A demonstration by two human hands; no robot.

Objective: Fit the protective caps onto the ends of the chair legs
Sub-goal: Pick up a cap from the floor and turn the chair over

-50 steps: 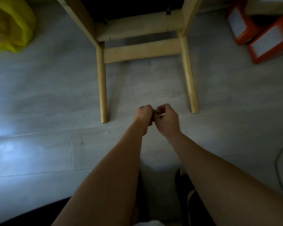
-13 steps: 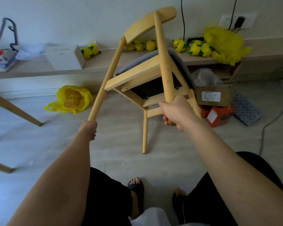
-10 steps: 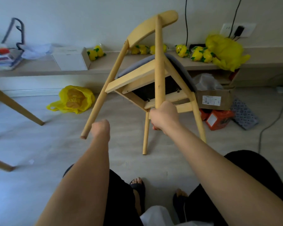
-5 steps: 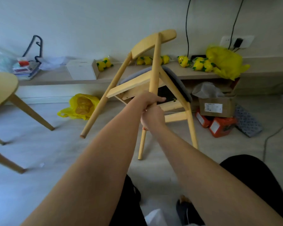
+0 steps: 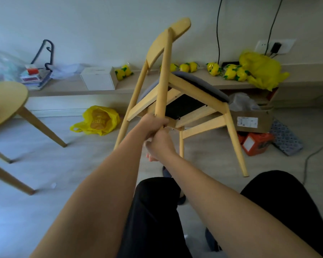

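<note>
Here both hands, left [image 5: 153,125] and right [image 5: 159,146], grip the tilted chair's [image 5: 177,101] raised leg end, bare floor [image 5: 45,164] leftward.

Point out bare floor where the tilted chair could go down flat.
Bare floor runs from the round table's legs to the chair, in front of the yellow bag. More lies ahead of the person's knees. Crowded: right of the chair, cardboard box, orange boxes, cable.

Smooth pale wood chair [image 5: 162,75] with matt grey cloth seat [image 5: 199,84]
</note>
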